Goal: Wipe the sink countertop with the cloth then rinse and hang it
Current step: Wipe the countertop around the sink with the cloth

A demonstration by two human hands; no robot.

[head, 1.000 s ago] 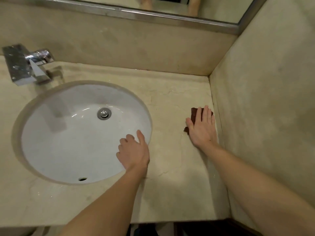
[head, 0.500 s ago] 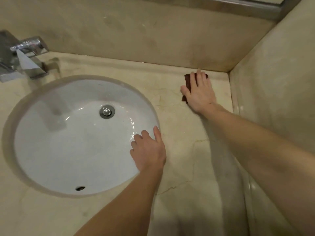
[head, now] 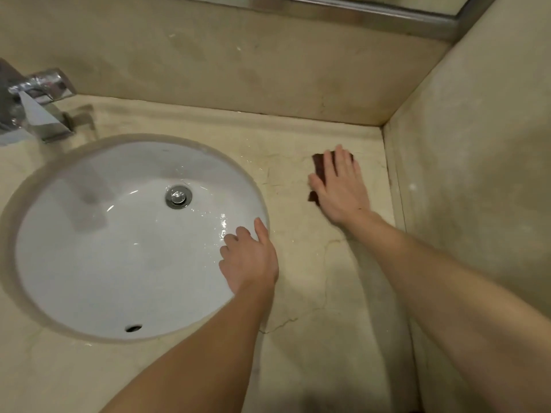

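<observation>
The dark reddish-brown cloth (head: 318, 168) lies flat on the counter (head: 313, 338), pinned under the right hand (head: 340, 186), whose fingers are spread and pressed palm-down on it; only the cloth's left edge and a far corner show past the fingers. It sits in the strip of counter to the right of the sink basin (head: 119, 248), nearer the side wall (head: 477, 174) than the basin's rim. A narrow band of bare stone separates the hand from the raised lip where the counter meets that wall, and a wider band of bare counter lies between the fingertips and the back wall (head: 238, 70). Toward the near edge, the counter runs on bare, crossed by a thin crack and partly covered by the right forearm.

The left hand (head: 249, 260) rests on the basin's right rim, holding nothing, fingers loosely curled over the edge into the white bowl with the thumb lying along the rim. The two hands are well apart, with clear stone between them. Water droplets glisten on the basin just beyond the left hand. The chrome drain (head: 178, 197) sits in the bowl's far half, and the faucet (head: 32, 105) stands at the far left corner. A metal-framed mirror edge (head: 357, 10) runs along the top of the back wall.
</observation>
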